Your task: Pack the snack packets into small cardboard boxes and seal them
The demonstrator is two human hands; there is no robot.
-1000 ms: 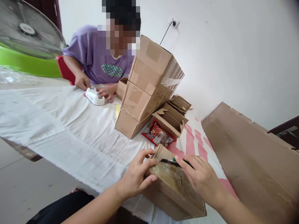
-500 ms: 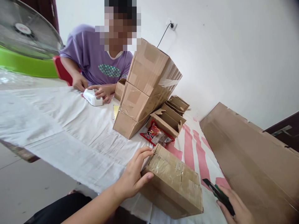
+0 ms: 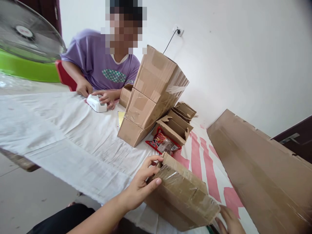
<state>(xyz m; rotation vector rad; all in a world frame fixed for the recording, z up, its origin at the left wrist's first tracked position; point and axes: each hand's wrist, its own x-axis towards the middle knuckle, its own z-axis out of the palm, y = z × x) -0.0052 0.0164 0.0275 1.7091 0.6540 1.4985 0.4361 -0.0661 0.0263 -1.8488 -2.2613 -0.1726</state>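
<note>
Gripping the near end of a small brown cardboard box (image 3: 182, 191), the left hand (image 3: 142, 190) clamps one corner between a thumb pressed to the box's side and fingers (image 3: 153, 161) curled over its top edge. The right hand (image 3: 229, 221) shows only in part at the bottom of the frame, touching the box's opposite lower corner, and whether it is spread or curled around anything cannot be told. The box sits at an angle at the near edge of the table, on a white cloth (image 3: 73, 136) that gives way to red stripes on the right. Its flaps are down and wrinkled clear tape already runs across the top and ends. It appears sealed, and no label or address slip shows on the faces in view. Just beyond it lie a red snack packet (image 3: 162, 143), its lettering too small to read, and several open, empty cartons (image 3: 175, 125). Beside them three taped cardboard boxes (image 3: 151, 97) stand stacked, all unprinted. A large flat sheet of cardboard (image 3: 263, 172) leans in at right. Across the table a person in a purple T-shirt (image 3: 97, 61) rests both hands at a white handheld device (image 3: 96, 103). A metal fan (image 3: 26, 35) stands at far left, its hub label unreadable.
</note>
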